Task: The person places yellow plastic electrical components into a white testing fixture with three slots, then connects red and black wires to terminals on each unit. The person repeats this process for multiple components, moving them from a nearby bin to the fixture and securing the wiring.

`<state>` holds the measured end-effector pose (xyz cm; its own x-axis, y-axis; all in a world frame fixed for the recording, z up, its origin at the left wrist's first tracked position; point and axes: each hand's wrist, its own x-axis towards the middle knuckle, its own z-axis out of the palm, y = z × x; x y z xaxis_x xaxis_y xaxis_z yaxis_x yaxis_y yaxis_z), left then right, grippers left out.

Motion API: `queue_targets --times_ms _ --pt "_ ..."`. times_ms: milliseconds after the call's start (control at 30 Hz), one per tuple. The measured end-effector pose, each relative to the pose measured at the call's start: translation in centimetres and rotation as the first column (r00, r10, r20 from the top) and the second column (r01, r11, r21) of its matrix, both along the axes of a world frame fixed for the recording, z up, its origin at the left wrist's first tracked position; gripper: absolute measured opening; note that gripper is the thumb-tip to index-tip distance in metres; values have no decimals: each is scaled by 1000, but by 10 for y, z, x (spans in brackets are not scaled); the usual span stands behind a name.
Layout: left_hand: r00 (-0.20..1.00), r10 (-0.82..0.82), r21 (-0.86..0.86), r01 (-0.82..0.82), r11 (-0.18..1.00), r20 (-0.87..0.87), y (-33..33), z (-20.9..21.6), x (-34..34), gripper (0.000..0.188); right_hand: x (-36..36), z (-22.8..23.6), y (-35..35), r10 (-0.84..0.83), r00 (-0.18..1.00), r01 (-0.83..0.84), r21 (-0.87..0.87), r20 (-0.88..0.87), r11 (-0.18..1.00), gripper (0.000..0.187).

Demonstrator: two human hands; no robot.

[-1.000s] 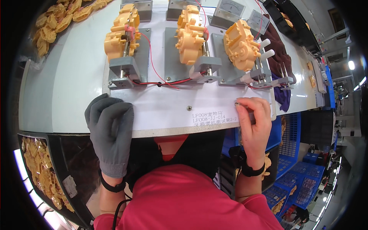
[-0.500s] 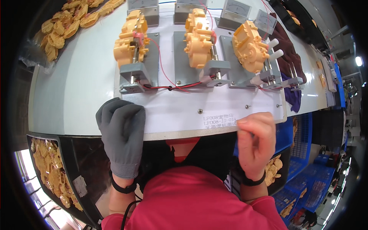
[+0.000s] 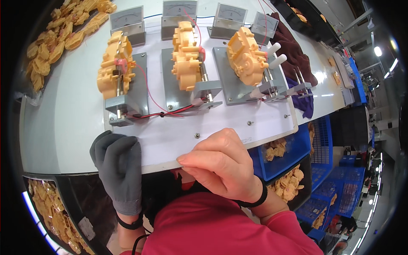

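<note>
My left hand (image 3: 117,168), in a grey glove, rests at the front edge of the white board (image 3: 159,163) with its fingers curled; whatever is inside them, if anything, is hidden. My bare right hand (image 3: 225,168) hovers by the same edge, thumb and fingers drawn together in a pinch, with nothing visible between them. Beyond my hands stand three grey test fixtures, each bearing a yellow plastic gearbox housing: a left housing (image 3: 115,63), a middle housing (image 3: 185,57) and a right housing (image 3: 247,59). Neither hand touches them. Small toggle switches (image 3: 197,136) line the board's front.
Several panel meters (image 3: 179,12) stand behind the fixtures, with thin red wires. Yellow parts pile up at the far left (image 3: 53,38) and in a black bin (image 3: 53,212) at lower left. A dark cloth (image 3: 293,53) lies right. Blue crates (image 3: 284,157) stand below the table's right side.
My right hand has moved left along the board's edge, toward the gloved hand. The view has shifted, so the fixtures sit farther left and lower. My left hand keeps its curled pose.
</note>
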<state>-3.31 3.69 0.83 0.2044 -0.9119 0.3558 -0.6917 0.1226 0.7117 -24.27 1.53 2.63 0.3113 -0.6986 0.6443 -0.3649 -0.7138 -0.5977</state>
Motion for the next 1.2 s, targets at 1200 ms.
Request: queue_targets --times_ms 1200 --pt "906 -242 200 181 963 346 -155 96 17 73 69 -8 -16 201 866 -404 405 457 820 40"
